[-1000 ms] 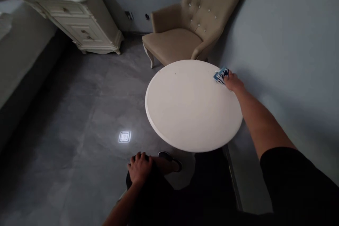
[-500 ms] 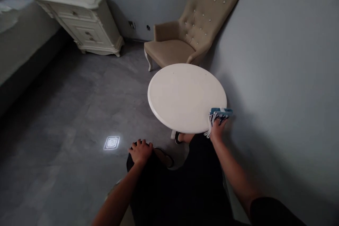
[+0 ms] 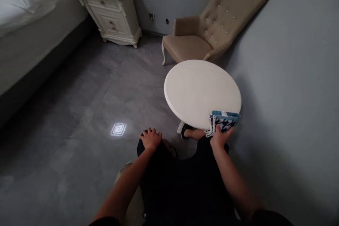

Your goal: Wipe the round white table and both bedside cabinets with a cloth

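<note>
My right hand [image 3: 220,137] is closed around a folded cloth [image 3: 224,122] at the near right rim of a round white table [image 3: 198,91]. The cloth has a dark and white houndstooth pattern, a blue border and pale edges hanging at its left side. It overlaps the table's rim in view; whether it touches the top I cannot tell. On my left knee rests my left hand [image 3: 150,139], palm down with its fingers spread, holding nothing.
Behind the table stands a tan tufted armchair [image 3: 189,47] against the wall. A white nightstand [image 3: 116,24] and a bed [image 3: 34,42] are at the upper left. A bright square light pattern [image 3: 118,129] falls on the grey floor [image 3: 79,113].
The view has swung left, so the furniture sits farther right. My right hand has tilted the cloth, showing more of its patterned face. My left hand stays on the knee.
</note>
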### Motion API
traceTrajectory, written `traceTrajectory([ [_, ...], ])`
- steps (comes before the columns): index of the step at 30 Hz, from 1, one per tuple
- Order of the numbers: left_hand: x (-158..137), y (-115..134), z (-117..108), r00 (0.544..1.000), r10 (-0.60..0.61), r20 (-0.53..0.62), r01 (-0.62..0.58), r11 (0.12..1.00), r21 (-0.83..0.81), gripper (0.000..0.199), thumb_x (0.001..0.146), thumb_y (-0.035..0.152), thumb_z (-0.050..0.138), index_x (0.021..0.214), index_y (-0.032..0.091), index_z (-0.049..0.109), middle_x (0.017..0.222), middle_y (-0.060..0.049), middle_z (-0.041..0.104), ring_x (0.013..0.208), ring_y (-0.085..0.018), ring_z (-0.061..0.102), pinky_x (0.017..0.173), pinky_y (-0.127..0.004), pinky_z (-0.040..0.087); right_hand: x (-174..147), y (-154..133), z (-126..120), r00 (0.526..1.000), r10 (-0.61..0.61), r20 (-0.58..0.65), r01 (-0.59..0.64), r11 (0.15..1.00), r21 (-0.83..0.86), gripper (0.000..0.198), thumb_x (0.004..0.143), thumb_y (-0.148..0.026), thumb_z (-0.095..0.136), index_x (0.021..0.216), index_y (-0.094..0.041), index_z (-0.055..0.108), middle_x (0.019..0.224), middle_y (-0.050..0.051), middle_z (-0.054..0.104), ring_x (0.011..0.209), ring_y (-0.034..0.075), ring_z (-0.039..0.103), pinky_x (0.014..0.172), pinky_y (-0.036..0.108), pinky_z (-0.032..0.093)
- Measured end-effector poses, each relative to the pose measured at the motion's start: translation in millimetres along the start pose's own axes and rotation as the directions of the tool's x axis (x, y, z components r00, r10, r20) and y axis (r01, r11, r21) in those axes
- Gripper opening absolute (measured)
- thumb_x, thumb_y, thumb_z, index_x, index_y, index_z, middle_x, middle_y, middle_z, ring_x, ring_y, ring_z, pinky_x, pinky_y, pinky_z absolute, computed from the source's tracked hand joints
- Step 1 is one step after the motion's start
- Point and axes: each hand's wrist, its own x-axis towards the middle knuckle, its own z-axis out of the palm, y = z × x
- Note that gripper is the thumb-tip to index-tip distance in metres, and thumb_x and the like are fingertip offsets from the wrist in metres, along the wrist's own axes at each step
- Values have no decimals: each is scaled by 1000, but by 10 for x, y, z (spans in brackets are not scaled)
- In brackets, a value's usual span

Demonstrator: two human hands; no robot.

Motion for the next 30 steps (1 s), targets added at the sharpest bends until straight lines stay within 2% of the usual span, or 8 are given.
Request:
traceTrajectory([
  [2,5,-12,18,1000,-5,-5,4,1000,-6,59,106,51,47,140,17,82,156,-25,69,147,-51,52,119,-70,37,-106,-44,6,982,153,-107,-150,988,37,101,110,-48,37,186,-27,-26,184,27,37,164,48,52,123,84,50],
  [7,-25,-58,13,1000,-15,-17,15,999,-44,58,105,50,49,141,18,82,161,-26,66,148,-52,50,120,-70,37,-353,-71,-83,898,434,-79,-439,896,-73,106,106,-70,53,187,-10,22,179,35,30,168,55,38,133,73,45],
  [10,-47,-60,-2,1000,-12,-22,11,998,-57,57,105,49,50,139,17,83,159,-26,67,148,-52,49,120,-71,36,-348,-6,-281,971,222,-84,-236,938,-253,86,107,-68,54,176,-17,55,169,31,44,161,57,45,131,77,43],
  [12,-57,-49,-12,1000,-4,-31,2,998,-62,57,105,48,51,137,15,83,158,-26,68,147,-52,50,121,-72,35,-281,8,-411,998,17,-65,-40,933,-358,70,108,-65,56,163,-25,72,174,26,45,168,60,35,132,85,35],
  [16,-75,-37,-27,1000,-3,-29,1,997,-76,56,105,48,52,139,15,82,160,-26,67,149,-54,48,123,-74,33,-92,-160,-465,959,-191,209,268,850,-453,59,113,-49,49,164,-30,70,186,18,41,179,56,15,132,95,22],
  [22,-87,-76,-7,999,15,-45,-18,997,-74,55,106,46,52,142,16,82,163,-26,65,151,-54,48,123,-73,33,149,-851,-127,660,-440,609,699,657,-282,65,110,-50,65,173,-33,60,192,13,36,181,50,17,141,86,10],
  [26,-70,-81,3,999,19,-44,-21,999,-47,55,106,47,53,141,17,83,165,-24,64,151,-53,48,122,-72,36,394,-1515,249,499,-540,677,807,574,-137,82,108,-62,70,181,-29,49,196,15,25,180,55,10,138,91,6],
  [30,-43,-111,-20,999,35,-32,-36,999,-28,56,106,50,53,141,18,83,166,-23,65,151,-53,48,121,-73,37,782,-2205,786,388,-601,698,851,525,-21,59,113,-53,63,168,-32,66,196,6,24,181,51,9,140,89,5],
])
